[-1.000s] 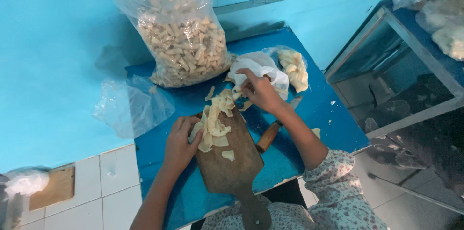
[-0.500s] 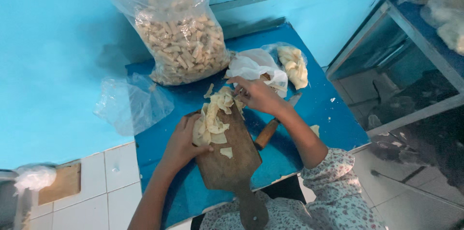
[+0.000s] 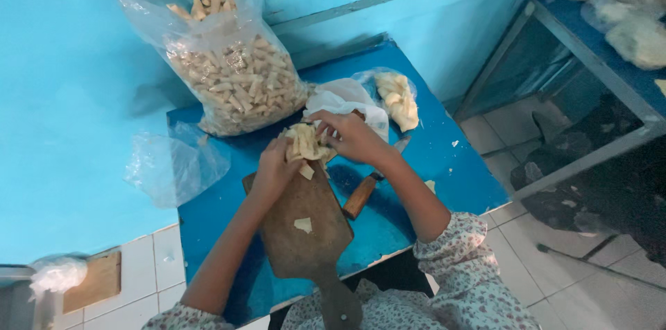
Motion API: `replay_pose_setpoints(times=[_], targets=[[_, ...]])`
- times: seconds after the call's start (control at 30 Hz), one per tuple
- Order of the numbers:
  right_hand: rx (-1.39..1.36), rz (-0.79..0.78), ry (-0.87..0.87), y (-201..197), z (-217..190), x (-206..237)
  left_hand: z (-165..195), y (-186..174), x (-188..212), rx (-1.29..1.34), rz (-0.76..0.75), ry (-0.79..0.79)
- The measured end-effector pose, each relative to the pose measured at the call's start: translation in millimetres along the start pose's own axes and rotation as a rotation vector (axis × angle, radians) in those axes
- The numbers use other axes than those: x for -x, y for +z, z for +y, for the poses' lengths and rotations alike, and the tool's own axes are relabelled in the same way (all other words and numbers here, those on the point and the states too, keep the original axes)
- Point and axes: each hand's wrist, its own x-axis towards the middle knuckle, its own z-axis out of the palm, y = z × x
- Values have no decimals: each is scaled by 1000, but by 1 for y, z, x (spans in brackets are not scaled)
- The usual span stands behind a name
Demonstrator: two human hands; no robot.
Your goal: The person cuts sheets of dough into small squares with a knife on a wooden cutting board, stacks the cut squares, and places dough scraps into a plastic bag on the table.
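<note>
Both my hands cup a heap of pale cut slices (image 3: 306, 144) at the far end of a brown wooden cutting board (image 3: 305, 222). My left hand (image 3: 274, 167) presses the heap from the left. From the right, my right hand (image 3: 350, 136) closes over it. One loose slice (image 3: 302, 224) lies in the middle of the board. A knife with a wooden handle (image 3: 361, 195) rests on the blue table (image 3: 416, 163) under my right forearm.
A large clear bag of pale sticks (image 3: 232, 73) stands at the table's back left. A white bag (image 3: 343, 102) and a small bag of pale pieces (image 3: 397, 98) lie behind my hands. An empty clear bag (image 3: 173, 163) hangs off the left edge. A metal-framed rack (image 3: 576, 80) stands right.
The spread slices have been gathered into one tight heap between my hands at the board's far end. My left hand moved up the board toward my right.
</note>
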Motion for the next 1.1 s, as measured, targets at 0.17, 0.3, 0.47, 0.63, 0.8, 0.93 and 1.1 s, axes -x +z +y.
replay_pose_setpoints(times=[0.17, 0.3, 0.47, 0.63, 0.8, 0.93, 1.1], targets=[[10, 70, -24, -3, -7, 0, 12, -11, -11, 39, -15, 89], [-64, 140, 33, -10, -23, 1, 25, -49, 19, -337, -76, 88], [-206, 358, -76, -28, -57, 27, 47, -61, 93, -126, -341, 128], [-277, 524, -116, -46, -95, 102, 41, -38, 113, -4, -437, -5], [-453, 627, -47, -55, -100, 172, 15, -22, 49, -114, -330, 217], [-585, 843, 126, -55, -78, 204, 14, -9, -11, -363, -61, 454], [-639, 959, 301, -57, -58, 243, 29, -2, -27, -429, 91, 433]])
